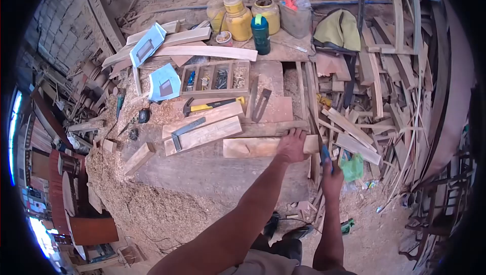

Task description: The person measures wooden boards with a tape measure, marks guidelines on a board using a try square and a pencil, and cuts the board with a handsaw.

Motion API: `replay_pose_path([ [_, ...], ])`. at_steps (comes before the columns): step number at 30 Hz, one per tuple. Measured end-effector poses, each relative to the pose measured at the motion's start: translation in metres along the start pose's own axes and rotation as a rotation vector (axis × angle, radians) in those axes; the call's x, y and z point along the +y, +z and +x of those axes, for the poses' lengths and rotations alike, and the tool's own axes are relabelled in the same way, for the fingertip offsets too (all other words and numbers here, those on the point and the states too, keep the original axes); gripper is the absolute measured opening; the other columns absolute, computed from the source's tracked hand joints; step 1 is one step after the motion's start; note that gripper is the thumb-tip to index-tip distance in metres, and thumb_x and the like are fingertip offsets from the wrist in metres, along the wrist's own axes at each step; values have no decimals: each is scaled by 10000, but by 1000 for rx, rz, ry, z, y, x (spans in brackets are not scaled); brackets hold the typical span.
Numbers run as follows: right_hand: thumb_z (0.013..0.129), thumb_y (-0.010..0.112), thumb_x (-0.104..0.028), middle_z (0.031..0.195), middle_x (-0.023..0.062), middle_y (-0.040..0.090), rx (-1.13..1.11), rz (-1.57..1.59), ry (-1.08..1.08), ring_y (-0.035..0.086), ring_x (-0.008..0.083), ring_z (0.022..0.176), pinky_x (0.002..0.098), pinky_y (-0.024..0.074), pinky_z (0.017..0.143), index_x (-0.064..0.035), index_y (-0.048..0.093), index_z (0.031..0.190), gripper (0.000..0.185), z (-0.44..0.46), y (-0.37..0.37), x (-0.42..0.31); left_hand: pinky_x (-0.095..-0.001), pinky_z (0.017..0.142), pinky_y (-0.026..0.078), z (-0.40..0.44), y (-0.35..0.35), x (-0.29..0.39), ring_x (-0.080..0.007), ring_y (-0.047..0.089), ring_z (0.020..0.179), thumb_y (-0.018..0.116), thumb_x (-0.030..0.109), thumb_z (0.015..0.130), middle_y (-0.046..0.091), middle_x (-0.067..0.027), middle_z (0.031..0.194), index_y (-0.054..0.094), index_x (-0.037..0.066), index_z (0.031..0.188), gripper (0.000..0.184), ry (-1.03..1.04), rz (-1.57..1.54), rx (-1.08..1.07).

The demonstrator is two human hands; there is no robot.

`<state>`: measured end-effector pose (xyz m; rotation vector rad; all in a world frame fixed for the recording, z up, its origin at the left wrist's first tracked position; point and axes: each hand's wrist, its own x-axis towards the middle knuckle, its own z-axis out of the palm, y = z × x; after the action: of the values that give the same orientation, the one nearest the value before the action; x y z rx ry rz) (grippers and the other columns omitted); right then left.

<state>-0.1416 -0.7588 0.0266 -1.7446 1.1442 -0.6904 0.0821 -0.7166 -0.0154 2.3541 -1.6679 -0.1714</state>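
Note:
A short, pale wooden board [253, 147] lies flat near the front edge of the workbench. My left hand [292, 146] holds it down close to its right end, fingers over the far edge. Just off that end, my right hand [332, 178] is closed around a blue-handled tool [325, 154]; its working part is too narrow in this view to make out. Left of the board, a try square [178, 140] rests across two more wood pieces [207, 134]. Behind them lies a hammer [210, 105] with a yellow and black handle.
A divided wooden box [215, 91] holds screws and small hardware. Yellow containers [238, 24] and a dark green bottle [260, 37] stand at the back. Printed sheets [164, 82] lie at left. Offcuts [354, 133] pile up at right, and shavings [152, 214] cover the near left.

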Motion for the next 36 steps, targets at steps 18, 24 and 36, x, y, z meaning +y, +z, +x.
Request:
replay_pose_path([
  [18, 1183, 597, -368, 785, 196, 677, -30, -42, 15, 593, 248, 722, 490, 485, 681, 52, 702, 987, 476, -70, -48, -19, -547, 1051, 560, -17, 21, 0, -391, 625, 1287, 882, 596, 721, 636, -175, 1356, 641, 25, 1385, 909, 71, -61, 177],
  [24, 1158, 633, -313, 924, 179, 779, -14, -68, 133, 706, 233, 828, 421, 568, 765, 75, 763, 1281, 427, -193, -118, -31, -552, 1166, 461, -2, -2, 5, -358, 552, 1408, 898, 596, 780, 590, -148, 1472, 633, 44, 1420, 886, -15, -20, 8],
  [36, 1161, 612, -347, 928, 284, 756, -61, -75, 128, 756, 372, 848, 522, 563, 771, 62, 770, 1217, 442, -147, -99, -15, -537, 1196, 456, -2, -7, 6, -360, 555, 1423, 873, 640, 789, 601, -173, 1469, 590, 36, 1503, 977, -20, 17, -77],
])
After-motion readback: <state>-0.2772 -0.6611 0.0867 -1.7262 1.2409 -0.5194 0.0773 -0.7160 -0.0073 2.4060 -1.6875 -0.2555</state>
